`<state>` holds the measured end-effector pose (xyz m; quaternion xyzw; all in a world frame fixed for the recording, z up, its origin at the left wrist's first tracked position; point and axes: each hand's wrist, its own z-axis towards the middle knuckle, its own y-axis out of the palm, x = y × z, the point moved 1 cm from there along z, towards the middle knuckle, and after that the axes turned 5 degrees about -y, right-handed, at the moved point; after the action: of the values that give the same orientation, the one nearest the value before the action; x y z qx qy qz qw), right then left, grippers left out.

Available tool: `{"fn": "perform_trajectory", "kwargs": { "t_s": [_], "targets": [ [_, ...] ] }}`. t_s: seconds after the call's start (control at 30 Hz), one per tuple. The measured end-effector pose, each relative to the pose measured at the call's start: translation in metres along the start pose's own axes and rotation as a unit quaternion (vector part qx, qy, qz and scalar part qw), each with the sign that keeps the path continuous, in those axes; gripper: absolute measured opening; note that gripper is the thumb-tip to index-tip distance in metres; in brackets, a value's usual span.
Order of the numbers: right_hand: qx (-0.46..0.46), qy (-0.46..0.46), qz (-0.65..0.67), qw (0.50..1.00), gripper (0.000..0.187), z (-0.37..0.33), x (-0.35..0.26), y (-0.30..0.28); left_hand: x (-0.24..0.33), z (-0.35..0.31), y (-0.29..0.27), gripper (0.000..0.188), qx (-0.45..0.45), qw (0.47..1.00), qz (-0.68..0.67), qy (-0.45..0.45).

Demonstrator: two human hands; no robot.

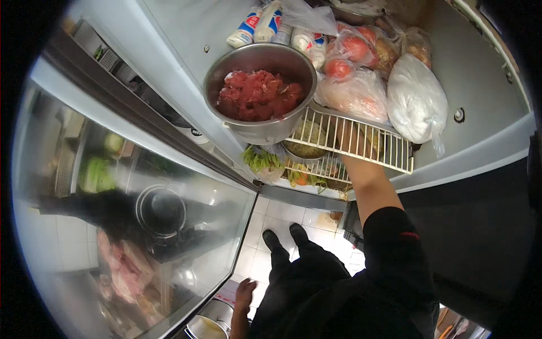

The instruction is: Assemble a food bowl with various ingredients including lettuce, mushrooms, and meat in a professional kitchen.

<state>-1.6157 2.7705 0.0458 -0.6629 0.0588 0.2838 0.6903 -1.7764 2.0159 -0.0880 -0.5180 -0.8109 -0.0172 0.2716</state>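
Observation:
My right hand (354, 135) reaches into the refrigerator beneath the upper wire shelf (389, 151), among the containers there. The shelf bars and my wrist hide its fingers. Next to it is a bowl of pale green chopped food (307, 141). Above, at the shelf's left, stands a deep metal pot (262, 133) filled with raw red meat (257, 96). My left hand (244, 294) hangs low at my side, its fingers loosely curled, with nothing visible in them. Beside it, lower down, is a metal pot with a pale inside (206, 327).
Clear bags of tomatoes (355, 48), a knotted white bag (416, 99) and white packaged rolls (257, 25) crowd the upper shelf. Leafy greens (262, 159) lie below. The glass door (214, 220) stands swung out at my left, reflecting or showing other food.

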Motion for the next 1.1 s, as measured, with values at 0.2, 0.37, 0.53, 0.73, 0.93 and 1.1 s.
{"fn": "perform_trajectory", "kwargs": {
  "t_s": [0.2, 0.37, 0.53, 0.73, 0.93, 1.1],
  "targets": [
    [0.121, 0.047, 0.161, 0.978, 0.048, -0.036, 0.035, 0.004, 0.131, 0.015, 0.056, 0.045, -0.112, 0.978, 0.079, 0.159],
    [0.181, 0.170, 0.506, 0.826, 0.049, -0.112, 0.044, 0.038, 0.207, 0.046, 0.099, 0.044, -0.179, 0.966, 0.060, 0.178],
    [0.508, -0.038, 0.230, 0.829, 0.037, -0.141, 0.099, 0.040, 0.277, 0.025, 0.189, 0.049, -0.330, 0.919, 0.014, 0.217],
    [0.420, -0.048, 0.243, 0.873, 0.030, -0.256, 0.008, 0.014, 0.293, -0.003, 0.202, 0.054, -0.337, 0.917, -0.046, 0.206],
    [0.055, -0.305, 0.263, 0.914, 0.023, -0.359, -0.054, -0.028, 0.293, 0.002, 0.200, 0.052, -0.481, 0.794, -0.366, 0.064],
    [0.251, -0.185, -0.130, 0.941, 0.022, -0.201, 0.015, -0.001, 0.234, 0.029, 0.179, 0.049, -0.406, 0.861, -0.307, 0.003]
  ]
}}
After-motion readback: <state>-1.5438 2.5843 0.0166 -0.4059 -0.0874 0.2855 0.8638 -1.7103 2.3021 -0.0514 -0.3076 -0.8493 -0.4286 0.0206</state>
